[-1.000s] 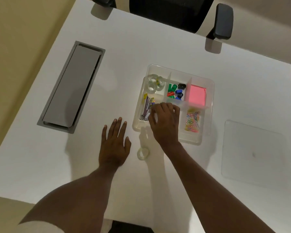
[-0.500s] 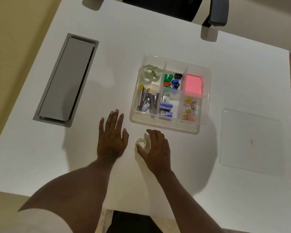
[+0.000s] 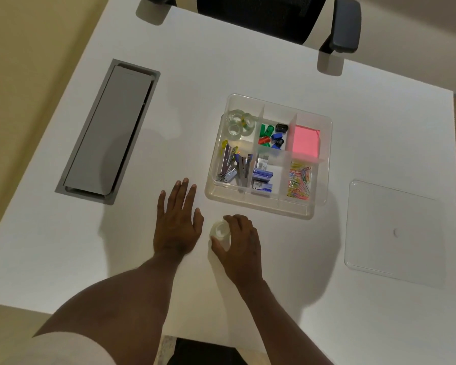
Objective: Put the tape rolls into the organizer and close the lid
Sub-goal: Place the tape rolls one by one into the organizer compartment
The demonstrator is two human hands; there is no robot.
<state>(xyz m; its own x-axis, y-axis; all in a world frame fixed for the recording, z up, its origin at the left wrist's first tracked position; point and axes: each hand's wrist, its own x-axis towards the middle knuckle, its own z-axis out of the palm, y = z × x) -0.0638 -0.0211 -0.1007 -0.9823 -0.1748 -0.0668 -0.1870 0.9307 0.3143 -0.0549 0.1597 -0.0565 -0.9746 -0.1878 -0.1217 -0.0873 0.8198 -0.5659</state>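
Grip update: right hand (image 3: 238, 239), which was reaching into the organizer (image 3: 267, 156) a second ago, is now back at the near bench (image 3: 274, 61) edge, fingers (image 3: 232, 219) curled around the last loose tape roll (image 3: 221, 230). Roll looks tilted and possibly just off the surface; can't tell for sure. Left hand (image 3: 178, 219) stays flat on the bench, fingers spread, holding nothing. Other rolls (image 3: 240, 123) already sit in the far-left compartment. Lid (image 3: 395, 230) lies well apart to the right. Likely remaining: carry this roll over, drop it in, fetch the lid.
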